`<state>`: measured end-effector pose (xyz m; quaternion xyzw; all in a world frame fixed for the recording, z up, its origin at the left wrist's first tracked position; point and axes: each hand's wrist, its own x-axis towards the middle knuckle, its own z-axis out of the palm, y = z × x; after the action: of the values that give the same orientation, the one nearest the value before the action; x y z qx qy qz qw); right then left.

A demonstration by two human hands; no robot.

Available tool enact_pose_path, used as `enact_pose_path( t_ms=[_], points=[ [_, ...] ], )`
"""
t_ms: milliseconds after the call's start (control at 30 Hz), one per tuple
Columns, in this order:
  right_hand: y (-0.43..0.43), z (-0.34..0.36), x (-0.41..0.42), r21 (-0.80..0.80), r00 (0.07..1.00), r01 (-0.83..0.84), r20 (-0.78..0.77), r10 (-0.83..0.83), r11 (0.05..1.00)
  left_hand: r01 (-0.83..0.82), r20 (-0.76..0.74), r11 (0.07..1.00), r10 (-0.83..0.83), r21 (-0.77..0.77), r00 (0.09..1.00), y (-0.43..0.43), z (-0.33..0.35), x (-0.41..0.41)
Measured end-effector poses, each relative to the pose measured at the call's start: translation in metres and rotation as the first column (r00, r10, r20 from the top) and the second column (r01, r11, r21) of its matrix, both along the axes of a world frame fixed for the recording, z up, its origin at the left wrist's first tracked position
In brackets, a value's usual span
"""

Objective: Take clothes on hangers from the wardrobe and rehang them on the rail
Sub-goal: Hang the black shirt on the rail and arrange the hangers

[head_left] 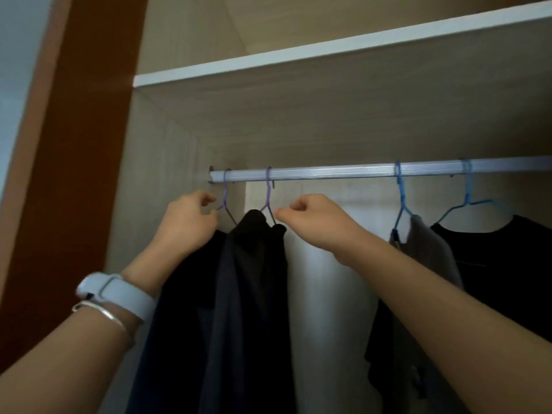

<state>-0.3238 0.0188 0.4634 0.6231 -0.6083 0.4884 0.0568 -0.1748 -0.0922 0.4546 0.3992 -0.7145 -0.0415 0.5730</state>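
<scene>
A silver rail (343, 171) runs across the wardrobe. At its left end hang two purple wire hangers. The leftmost hanger (225, 189) carries a black garment (185, 294). The second hanger (268, 189) carries a dark grey garment (254, 264). My left hand (188, 222) is curled, pinching the left arm of the leftmost hanger. My right hand (316, 222) is closed, its fingertips pinching the right arm of the second hanger at the garment's collar. Both hooks sit on the rail.
Further right on the rail hang two blue hangers: one (400, 198) with a grey garment (427, 249), one (467, 201) with a black shirt (507, 255). A white-edged shelf (328, 52) is above. The wardrobe's side wall (155, 174) and a brown panel (83, 144) stand close on the left.
</scene>
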Motion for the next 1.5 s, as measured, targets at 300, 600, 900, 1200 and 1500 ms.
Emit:
enact_pose_path(
  t_ms=[300,600,900,1200,1500],
  points=[
    [-0.092,0.002,0.041,0.233,0.975,0.009,0.214,-0.061,0.972,-0.057,0.082,0.982,0.043,0.182,0.996,-0.065,-0.009,0.011],
    [-0.114,-0.005,0.046,0.07,0.963,-0.032,0.268,0.012,0.997,-0.078,0.125,0.994,0.068,0.077,0.99,-0.081,-0.013,0.013],
    [-0.126,-0.005,0.044,0.143,0.991,-0.082,0.116,0.066,0.986,-0.071,0.128,0.997,0.071,-0.007,0.989,-0.084,-0.011,0.015],
    [-0.067,0.003,0.008,0.062,0.942,0.249,-0.246,-0.227,0.966,0.141,0.151,0.939,-0.097,-0.312,0.984,-0.043,-0.008,-0.016],
    [0.058,0.008,-0.127,0.153,0.375,0.927,-0.356,-0.856,0.343,0.418,-0.024,0.893,-0.42,0.164,0.907,-0.017,-0.007,-0.039]
  ],
)
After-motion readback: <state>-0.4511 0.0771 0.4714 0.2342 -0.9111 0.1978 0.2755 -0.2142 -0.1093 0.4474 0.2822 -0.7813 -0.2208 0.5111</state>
